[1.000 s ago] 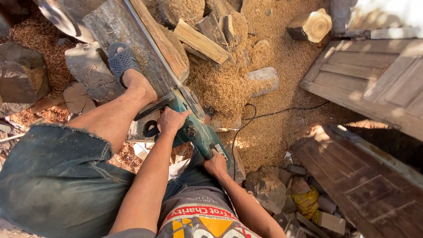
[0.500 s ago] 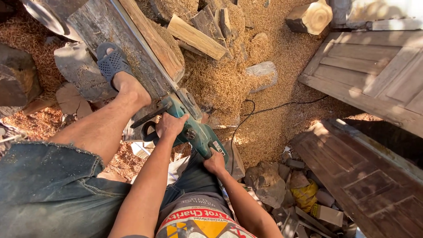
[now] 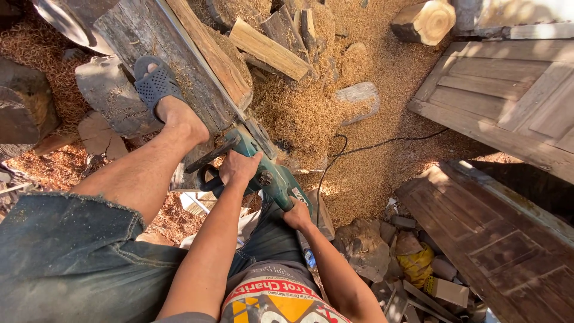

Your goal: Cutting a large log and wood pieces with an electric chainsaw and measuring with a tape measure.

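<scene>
1. Far left of my grip, a heap of reddish wood shavings (image 3: 45, 66) lies on the ground beside dark log pieces.
2. My left foot in a blue perforated sandal (image 3: 154, 84) presses on the weathered log (image 3: 143, 36), just up and left of my left hand.
3. My left hand (image 3: 239, 168) wraps tight around the black front handle of the green electric chainsaw (image 3: 272, 176); the fingers are curled fully round it, pinching the handle.
4. The saw body sits between my two hands, and its bar runs up and away from my left grip along a cut in the log.
5. My right hand (image 3: 297, 215) closes on the rear handle, just down and right of the left grip, fingers pressed round it.
6. A black power cord (image 3: 359, 146) trails from near the saw's rear, curving right of my right hand across the sawdust (image 3: 311, 113).
7. Above both hands, split wood pieces (image 3: 269, 51) lie on the sawdust pile.
8. Far right of my grip, old wooden door panels (image 3: 508, 101) lie flat, with stones and scraps (image 3: 406, 257) below them.
</scene>
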